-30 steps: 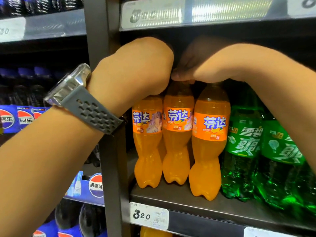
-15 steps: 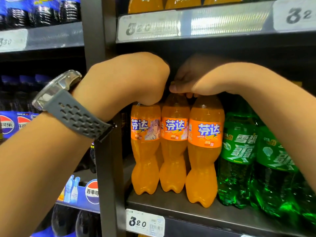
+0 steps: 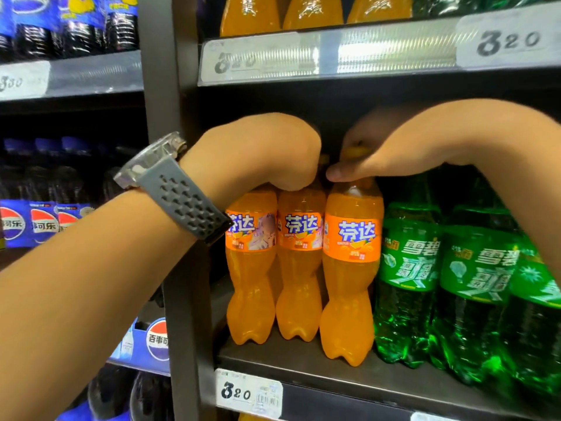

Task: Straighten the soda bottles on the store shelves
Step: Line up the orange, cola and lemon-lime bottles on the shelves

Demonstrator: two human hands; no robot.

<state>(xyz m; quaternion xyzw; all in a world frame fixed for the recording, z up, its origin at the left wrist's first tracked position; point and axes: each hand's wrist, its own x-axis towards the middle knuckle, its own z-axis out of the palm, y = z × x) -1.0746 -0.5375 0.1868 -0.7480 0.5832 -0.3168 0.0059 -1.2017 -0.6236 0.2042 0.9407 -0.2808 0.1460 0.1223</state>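
Three orange soda bottles stand upright in a row on the black shelf (image 3: 303, 357). My left hand (image 3: 261, 153), with a grey watch on its wrist, curls over the tops of the left orange bottle (image 3: 250, 268) and the middle orange bottle (image 3: 299, 268); its fingers and the caps are hidden. My right hand (image 3: 373, 153) grips the neck and orange cap of the right orange bottle (image 3: 349, 284), thumb across the front. This bottle stands slightly forward of the other two.
Green soda bottles (image 3: 406, 284) crowd the shelf right of the orange ones, under my right forearm. A black upright post (image 3: 170, 86) separates the cola shelves (image 3: 39, 220) on the left. More orange bottles (image 3: 303, 10) stand on the shelf above. A price tag (image 3: 247, 393) marks the shelf edge.
The view has shifted so hands and bottles sit lower in frame. Both hands stay on the orange bottle tops; the right hand's grip now shows the orange cap.
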